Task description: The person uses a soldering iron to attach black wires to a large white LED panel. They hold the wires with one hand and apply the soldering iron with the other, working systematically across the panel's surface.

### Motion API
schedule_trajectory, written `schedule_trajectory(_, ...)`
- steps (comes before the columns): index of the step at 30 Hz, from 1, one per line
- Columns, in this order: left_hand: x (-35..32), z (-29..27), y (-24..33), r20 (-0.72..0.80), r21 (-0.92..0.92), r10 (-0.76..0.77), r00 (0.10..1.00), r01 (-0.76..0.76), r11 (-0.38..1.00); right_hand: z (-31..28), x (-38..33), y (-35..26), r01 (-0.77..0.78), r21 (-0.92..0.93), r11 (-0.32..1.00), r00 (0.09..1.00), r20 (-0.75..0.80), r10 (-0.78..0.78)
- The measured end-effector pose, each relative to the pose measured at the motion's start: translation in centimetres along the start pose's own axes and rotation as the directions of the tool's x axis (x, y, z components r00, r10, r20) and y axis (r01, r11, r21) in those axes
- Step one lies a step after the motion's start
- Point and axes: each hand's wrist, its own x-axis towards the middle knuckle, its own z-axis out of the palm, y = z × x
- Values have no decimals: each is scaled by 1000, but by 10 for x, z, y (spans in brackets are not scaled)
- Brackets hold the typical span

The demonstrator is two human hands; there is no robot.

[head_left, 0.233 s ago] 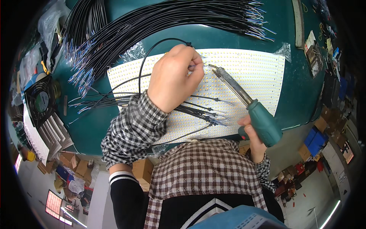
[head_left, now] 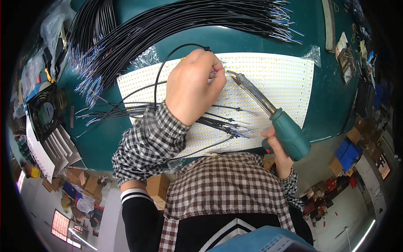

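Note:
My left hand (head_left: 193, 86) is closed in a pinch over a white LED board (head_left: 279, 86) dotted with rows of small yellowish chips. Between its fingertips is the stripped end of a black cable (head_left: 161, 69), which loops up behind the hand; thin coloured wires show at the fingers. Around the green handle of a soldering iron (head_left: 290, 133) my right hand (head_left: 279, 151) is wrapped. The iron's tip meets the board area just right of my left fingertips; whether it touches a wire is too small to tell. Several short black cables (head_left: 218, 122) lie across the board below my left hand.
A thick bundle of black cables (head_left: 189, 19) with bared ends lies along the far side of the green table (head_left: 317, 113). At the left are a black fan (head_left: 44, 111) and a stack of white boards (head_left: 58, 147). Crumpled clear plastic (head_left: 312, 56) touches the board's far right corner.
The soldering iron has shifted very slightly left and up, its tip a little nearer my left fingertips. The looped cable has moved slightly right. Both hands keep their grip.

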Motion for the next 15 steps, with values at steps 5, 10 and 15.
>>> schedule_trajectory(5, -1, 4, -2, -19, 74, 29, 999, -28, 997, 1, 0, 0, -12, -7, 1000, 1000, -5, 12)
schedule_trajectory(10, -1, 3, -1, -4, 95, 34, 999, -33, 995, -2, 1, -1, 15, -17, 1000, 1000, 19, -15)
schedule_trajectory(15, -1, 3, 0, -4, 97, 34, 999, -33, 995, 6, 2, -13, -55, 28, 998, 998, -39, 56)
